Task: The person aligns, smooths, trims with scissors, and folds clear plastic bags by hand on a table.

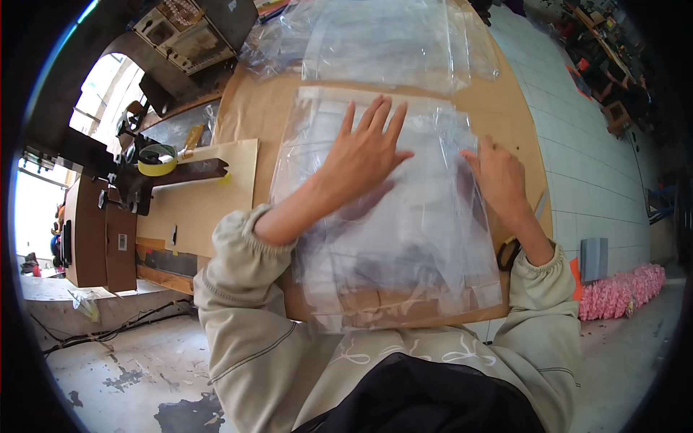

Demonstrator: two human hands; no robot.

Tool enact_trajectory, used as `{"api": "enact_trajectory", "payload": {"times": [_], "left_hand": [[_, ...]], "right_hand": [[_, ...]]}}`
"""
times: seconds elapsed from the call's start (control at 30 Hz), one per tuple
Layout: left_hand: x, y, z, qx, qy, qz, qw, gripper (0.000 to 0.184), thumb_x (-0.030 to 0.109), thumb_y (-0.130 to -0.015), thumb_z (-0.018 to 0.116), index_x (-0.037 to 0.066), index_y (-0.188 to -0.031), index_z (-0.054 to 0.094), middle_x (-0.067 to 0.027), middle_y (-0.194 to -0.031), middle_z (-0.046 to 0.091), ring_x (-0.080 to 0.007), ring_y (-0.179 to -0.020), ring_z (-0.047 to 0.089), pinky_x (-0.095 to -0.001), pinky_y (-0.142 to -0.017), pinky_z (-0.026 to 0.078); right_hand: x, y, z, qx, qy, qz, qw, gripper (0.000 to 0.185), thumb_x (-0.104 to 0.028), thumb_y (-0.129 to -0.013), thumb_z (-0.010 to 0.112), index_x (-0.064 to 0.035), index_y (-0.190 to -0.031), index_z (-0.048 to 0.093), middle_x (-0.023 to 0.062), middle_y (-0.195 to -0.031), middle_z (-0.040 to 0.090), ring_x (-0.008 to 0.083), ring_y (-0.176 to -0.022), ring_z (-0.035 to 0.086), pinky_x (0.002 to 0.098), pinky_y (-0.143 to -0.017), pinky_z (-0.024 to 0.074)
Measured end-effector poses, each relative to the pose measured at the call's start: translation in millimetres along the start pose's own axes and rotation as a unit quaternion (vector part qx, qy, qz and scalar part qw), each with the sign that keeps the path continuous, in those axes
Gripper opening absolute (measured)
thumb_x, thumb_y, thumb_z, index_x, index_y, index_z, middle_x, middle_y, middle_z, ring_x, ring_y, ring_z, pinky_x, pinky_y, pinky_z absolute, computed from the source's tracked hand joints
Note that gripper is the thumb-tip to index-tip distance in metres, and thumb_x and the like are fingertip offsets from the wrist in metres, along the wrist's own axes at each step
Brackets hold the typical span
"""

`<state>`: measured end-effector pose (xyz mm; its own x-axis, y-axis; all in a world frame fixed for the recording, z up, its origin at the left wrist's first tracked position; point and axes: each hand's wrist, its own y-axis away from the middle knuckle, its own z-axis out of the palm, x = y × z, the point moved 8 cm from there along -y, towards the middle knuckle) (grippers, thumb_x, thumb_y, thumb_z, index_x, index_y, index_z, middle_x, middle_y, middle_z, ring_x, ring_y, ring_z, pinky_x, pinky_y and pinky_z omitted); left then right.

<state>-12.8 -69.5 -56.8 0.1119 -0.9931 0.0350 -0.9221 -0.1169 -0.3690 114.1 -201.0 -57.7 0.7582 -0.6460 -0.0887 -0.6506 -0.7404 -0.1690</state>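
Note:
A stack of clear plastic bags (404,238) lies flat on the brown-covered table in front of me. My left hand (368,148) rests on its upper part, open, palm down with the fingers spread. At the stack's right edge is my right hand (499,177), its fingers curled and its thumb against the plastic border. It seems to pinch the edge of a bag, though the fingertips are partly hidden. Farther up the table, a second pile of clear plastic bags (382,43) lies loosely spread.
Scissors (510,254) with dark handles lie near my right wrist. To the left, a yellow tape roll (157,160) sits on a dark metal machine arm (191,172). A cardboard box (101,234) stands farther left. Pink bundled material (621,292) lies at the right.

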Motion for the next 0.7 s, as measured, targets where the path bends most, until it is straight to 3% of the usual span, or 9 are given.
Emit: {"api": "enact_trajectory", "payload": {"times": [0.03,0.1,0.13,0.23,0.33,0.43,0.47,0.63,0.7], "left_hand": [[8.8,15.5,-1.1,0.002,-0.008,-0.01,1.0,0.069,0.042,-0.091,0.051,0.0,-0.142,0.028,-0.0241,-0.142,0.032,-0.0354,-0.136,0.026,-0.0554,-0.108,0.022],[16.9,38.0,-0.7,0.004,-0.028,-0.03,0.999,0.072,0.043,-0.091,0.051,0.0,-0.143,0.026,-0.0261,-0.145,0.026,-0.0369,-0.139,0.02,-0.0544,-0.11,0.017],[15.9,42.6,2.5,-0.006,0.006,-0.038,0.999,0.076,0.047,-0.089,0.052,0.003,-0.145,0.025,-0.0269,-0.149,0.018,-0.0431,-0.14,0.011,-0.0643,-0.107,0.008],[11.0,50.0,12.5,-0.038,-0.034,-0.092,0.994,0.079,0.055,-0.083,0.056,0.016,-0.146,0.029,-0.0277,-0.148,0.017,-0.0502,-0.137,0.009,-0.0766,-0.096,0.005],[-2.1,61.6,13.1,-0.059,-0.012,-0.169,0.984,0.079,0.063,-0.075,0.059,0.031,-0.143,0.035,-0.0301,-0.148,0.015,-0.0552,-0.135,0.007,-0.0826,-0.087,0.006],[-20.4,69.4,16.1,-0.09,0.022,-0.232,0.968,0.078,0.066,-0.071,0.062,0.036,-0.139,0.039,-0.0343,-0.146,0.015,-0.056,-0.135,0.007,-0.0825,-0.087,0.01],[-22.8,70.6,14.5,-0.097,0.023,-0.232,0.968,0.078,0.066,-0.071,0.062,0.034,-0.139,0.039,-0.0382,-0.143,0.015,-0.0557,-0.135,0.007,-0.0822,-0.087,0.011],[-26.4,72.9,14.4,-0.106,0.03,-0.235,0.966,0.078,0.065,-0.072,0.063,0.035,-0.139,0.039,-0.0403,-0.142,0.015,-0.056,-0.135,0.008,-0.0819,-0.087,0.012],[-24.6,71.1,10.7,-0.092,0.005,-0.217,0.972,0.077,0.065,-0.072,0.062,0.035,-0.139,0.039,-0.0397,-0.14,0.019,-0.0549,-0.134,0.012,-0.0816,-0.087,0.012]], "right_hand": [[-0.3,2.0,-5.7,0.01,0.014,0.009,1.0,0.031,-0.031,-0.09,0.057,-0.0003,-0.087,0.056,0.0208,-0.088,0.064,0.0326,-0.073,0.063,0.0447,-0.067,0.0501],[-20.8,1.3,-15.7,0.07,-0.027,-0.07,0.995,0.03,-0.027,-0.088,0.06,0.0,-0.099,0.055,0.0213,-0.11,0.058,0.0315,-0.094,0.06,0.0427,-0.08,0.0482],[-30.9,1.0,-19.0,0.099,-0.049,-0.11,0.988,0.032,-0.025,-0.087,0.061,0.0002,-0.105,0.054,0.0215,-0.12,0.055,0.0309,-0.104,0.058,0.0417,-0.086,0.0472],[-64.9,3.5,4.9,0.144,-0.046,-0.269,0.951,0.048,-0.031,-0.089,0.058,0.0016,-0.123,0.049,0.0192,-0.139,0.04,0.0302,-0.13,0.038,0.0458,-0.104,0.0329],[-51.0,0.2,40.7,0.076,-0.038,-0.222,0.971,0.067,-0.04,-0.09,0.053,0.0012,-0.139,0.033,0.0149,-0.148,0.03,0.029,-0.137,0.027,0.051,-0.109,0.0223],[-41.9,-2.6,51.3,0.048,-0.039,-0.184,0.981,0.075,-0.049,-0.09,0.047,-0.0003,-0.143,0.027,0.0141,-0.15,0.027,0.0293,-0.139,0.023,0.0557,-0.109,0.0184],[-40.2,-2.5,52.5,0.036,-0.023,-0.174,0.984,0.075,-0.05,-0.09,0.047,0.0,-0.143,0.028,0.0143,-0.15,0.027,0.0302,-0.139,0.022,0.0563,-0.109,0.0184],[-38.5,-5.5,53.2,0.021,0.026,-0.141,0.989,0.078,-0.055,-0.09,0.044,0.0004,-0.142,0.028,0.0159,-0.15,0.026,0.0341,-0.14,0.018,0.0599,-0.108,0.0158],[-40.9,-7.7,44.9,0.055,0.055,-0.164,0.983,0.069,-0.05,-0.09,0.048,0.0009,-0.135,0.039,0.018,-0.141,0.038,0.0335,-0.134,0.029,0.0556,-0.105,0.0238]]}}
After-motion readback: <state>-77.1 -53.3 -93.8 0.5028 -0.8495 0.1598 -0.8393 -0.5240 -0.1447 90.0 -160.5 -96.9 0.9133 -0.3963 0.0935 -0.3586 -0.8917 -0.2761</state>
